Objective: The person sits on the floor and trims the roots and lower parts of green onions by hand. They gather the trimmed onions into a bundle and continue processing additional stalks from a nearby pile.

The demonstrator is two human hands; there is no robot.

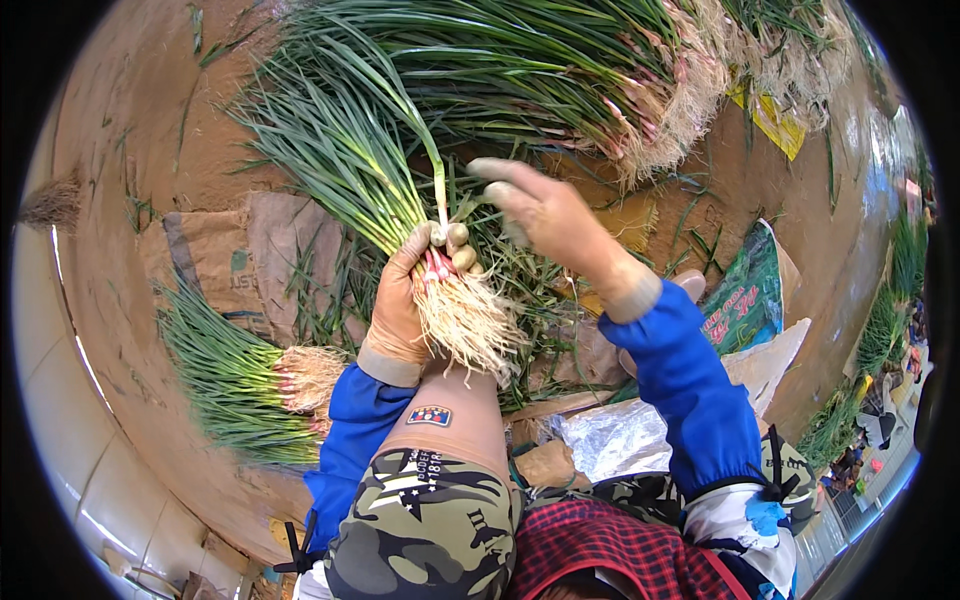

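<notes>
My left hand (pixel 409 300) is closed around a bunch of green garlic plants (pixel 360 172), just above their pinkish bulbs. The pale roots (pixel 472 322) hang toward my knee, and the long green leaves spread up and to the left. One thicker stalk (pixel 435 165) stands a little apart from the others at my thumb. To the right of the bunch, my right hand (pixel 536 202) is in the air with its fingers apart, slightly blurred, and nothing shows in it. Both hands wear thin, soiled gloves.
A large heap of green garlic (pixel 510 67) lies at the far side, roots to the right. Smaller bunches (pixel 247 382) rest at the left. Loose leaf scraps (pixel 540 300) cover the ground before me. Sacking (pixel 289 255) and a printed green sheet (pixel 750 292) lie on the floor.
</notes>
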